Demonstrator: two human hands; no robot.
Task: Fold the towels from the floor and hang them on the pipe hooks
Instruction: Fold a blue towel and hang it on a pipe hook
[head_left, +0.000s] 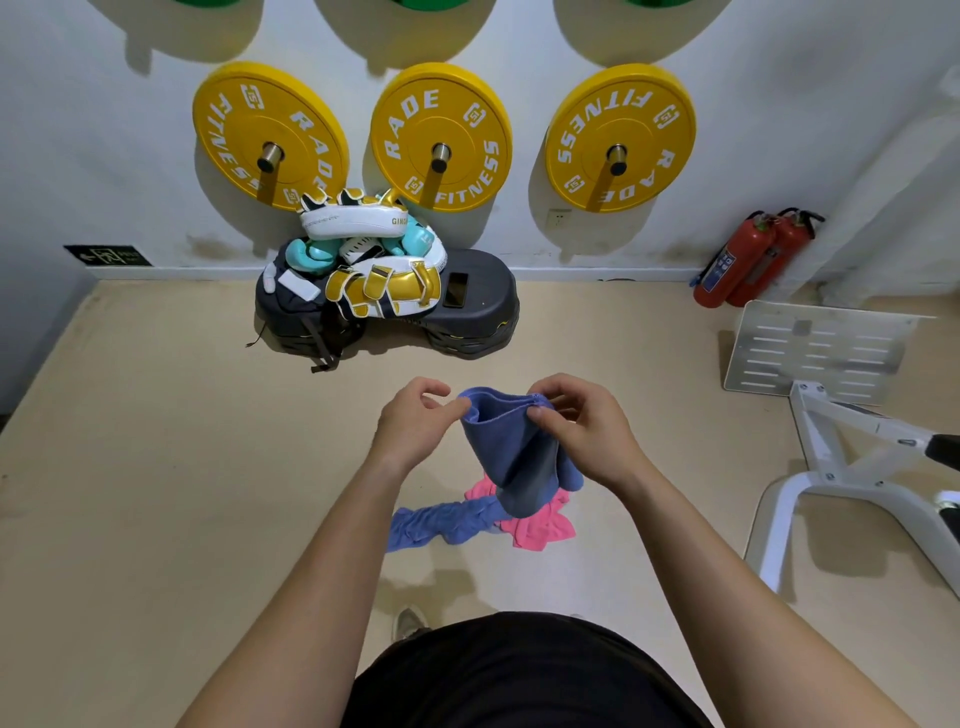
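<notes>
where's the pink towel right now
In the head view the pink towel lies crumpled on the floor just right of centre, beside the light blue floor towel and partly behind the held blue towel.

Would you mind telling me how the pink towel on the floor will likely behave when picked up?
The pink towel lies crumpled, so it will probably hang limp, much as the held blue towel droops in folds. The blue towel on the floor touches it and may drag along.
</notes>
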